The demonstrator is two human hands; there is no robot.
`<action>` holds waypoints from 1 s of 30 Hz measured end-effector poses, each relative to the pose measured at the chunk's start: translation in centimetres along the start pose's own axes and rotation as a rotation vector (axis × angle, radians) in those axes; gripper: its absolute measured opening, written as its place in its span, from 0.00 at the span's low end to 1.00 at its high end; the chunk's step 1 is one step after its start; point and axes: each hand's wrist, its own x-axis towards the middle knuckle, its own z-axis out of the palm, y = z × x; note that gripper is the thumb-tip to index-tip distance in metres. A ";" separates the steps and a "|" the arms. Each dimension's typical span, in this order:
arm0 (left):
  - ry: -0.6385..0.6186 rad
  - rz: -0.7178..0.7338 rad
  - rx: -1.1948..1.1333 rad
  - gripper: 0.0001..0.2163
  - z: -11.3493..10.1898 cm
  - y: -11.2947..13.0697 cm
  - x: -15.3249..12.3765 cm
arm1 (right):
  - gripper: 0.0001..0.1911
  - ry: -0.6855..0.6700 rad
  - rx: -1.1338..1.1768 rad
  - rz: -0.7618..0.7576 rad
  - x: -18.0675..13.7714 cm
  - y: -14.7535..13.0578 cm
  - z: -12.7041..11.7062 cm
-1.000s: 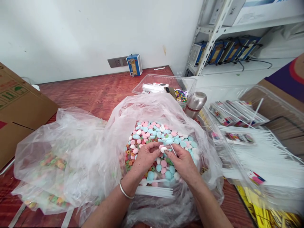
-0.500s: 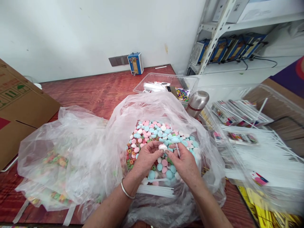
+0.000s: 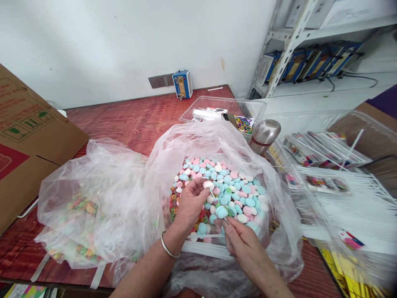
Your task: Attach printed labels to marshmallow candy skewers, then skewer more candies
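My left hand (image 3: 191, 203) pinches a round white candy (image 3: 208, 185) between thumb and fingers, above the heap of candies. A short white stick (image 3: 212, 193) shows just under that candy. Lower and to the right, my right hand (image 3: 241, 239) grips the end of a thin white stick (image 3: 226, 219). A pale blue candy (image 3: 221, 212) sits at this stick's upper end, though whether it is fixed there I cannot tell. Beneath both hands, a clear plastic bag (image 3: 198, 134) holds pink, white and blue disc candies (image 3: 228, 178), with small coloured rings (image 3: 175, 207) on the left.
White sticks (image 3: 207, 249) lie at the bag's near side. Left of it are another bag of coloured rings (image 3: 93, 231) and a cardboard box (image 3: 27, 128). A steel flask (image 3: 265, 134) stands behind, near a clear tray (image 3: 201, 99). At right, a clear bin (image 3: 294, 198) holds more sticks.
My hands have moved apart. The right hand has drawn down toward me with its stick, while the left stays raised with the white candy. The whole view has shifted slightly.
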 end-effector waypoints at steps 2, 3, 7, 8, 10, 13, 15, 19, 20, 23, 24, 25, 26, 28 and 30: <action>-0.022 0.008 0.007 0.13 0.2 0.2 -0.2 | 0.20 -0.003 0.068 0.045 0.1 -0.1 0.1; -0.030 0.013 0.006 0.12 0.2 0.4 -0.3 | 0.20 -0.001 0.110 0.072 0.1 -0.2 0.1; -0.030 0.033 0.008 0.12 0.5 0.7 -0.7 | 0.20 0.026 0.326 0.193 -0.2 -0.6 0.8; -0.028 0.044 0.012 0.12 0.5 0.7 -0.7 | 0.21 0.021 0.386 0.222 -0.3 -0.8 1.0; -0.029 0.074 0.026 0.11 0.4 0.6 -0.7 | 0.22 -0.010 0.497 0.267 -0.5 -1.0 1.3; -0.045 0.122 0.060 0.10 0.3 0.4 -0.6 | 0.25 -0.026 0.606 0.293 -0.5 -1.2 1.7; -0.056 0.139 0.073 0.10 0.2 0.3 -0.5 | 0.25 0.000 0.638 0.289 -0.4 -1.3 1.9; -0.075 0.149 0.060 0.08 0.0 0.1 -0.3 | 0.22 0.027 0.635 0.254 -0.3 -1.6 2.2; -0.081 0.153 0.058 0.08 -0.1 0.1 -0.3 | 0.21 0.029 0.626 0.246 -0.2 -1.7 2.2; -0.092 0.177 0.082 0.08 -0.1 -0.1 -0.3 | 0.20 0.046 0.598 0.219 -0.1 -1.7 2.4; -0.091 0.191 0.094 0.08 -0.1 -0.1 -0.4 | 0.20 0.051 0.592 0.212 0.0 -1.6 2.5; -0.087 0.207 0.105 0.08 -0.1 -0.2 -0.5 | 0.20 0.052 0.587 0.205 0.1 -1.4 2.6; -0.086 0.223 0.116 0.07 -0.1 -0.3 -0.6 | 0.20 0.051 0.578 0.200 0.3 -1.2 2.7; -0.101 0.252 0.134 0.06 0.0 -0.5 -1.0 | 0.20 0.045 0.537 0.195 0.8 -0.7 2.7; -0.123 0.253 0.142 0.06 0.0 -0.8 -1.6 | 0.20 0.046 0.434 0.170 1.3 -0.2 2.6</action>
